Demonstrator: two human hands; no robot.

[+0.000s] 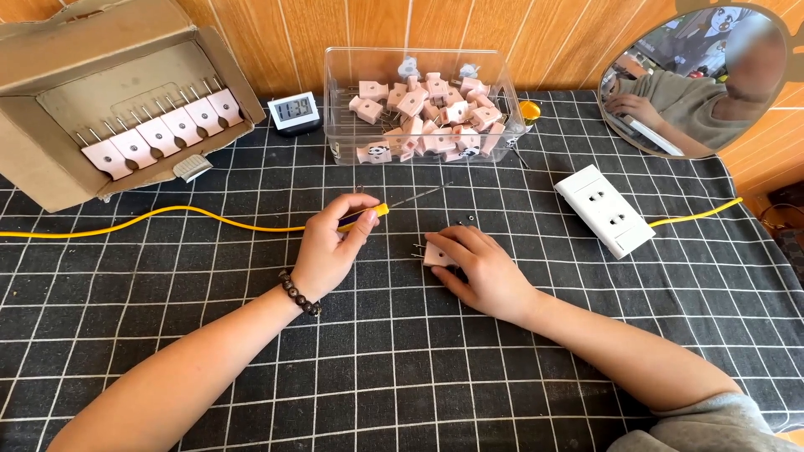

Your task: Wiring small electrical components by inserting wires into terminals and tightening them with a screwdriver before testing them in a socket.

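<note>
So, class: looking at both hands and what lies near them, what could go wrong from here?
The screwdriver in the left hand has a thin shaft pointing towards the right hand on the pink plug; a slip might jab fingers. Small dark screws lie loose on the cloth and could roll away.

light: bright, even daylight | shadows: soft, faint | focus: sharp | edges: slight wide-angle bend

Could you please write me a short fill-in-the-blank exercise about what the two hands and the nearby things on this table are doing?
1. The left hand holds a ____-handled screwdriver.
2. The right hand rests on a pink ____.
3. The clear plastic bin holds many plugs of ____ colour.
4. The cardboard box holds a ____ of plugs.

Missing words: yellow; plug; pink; row
</note>
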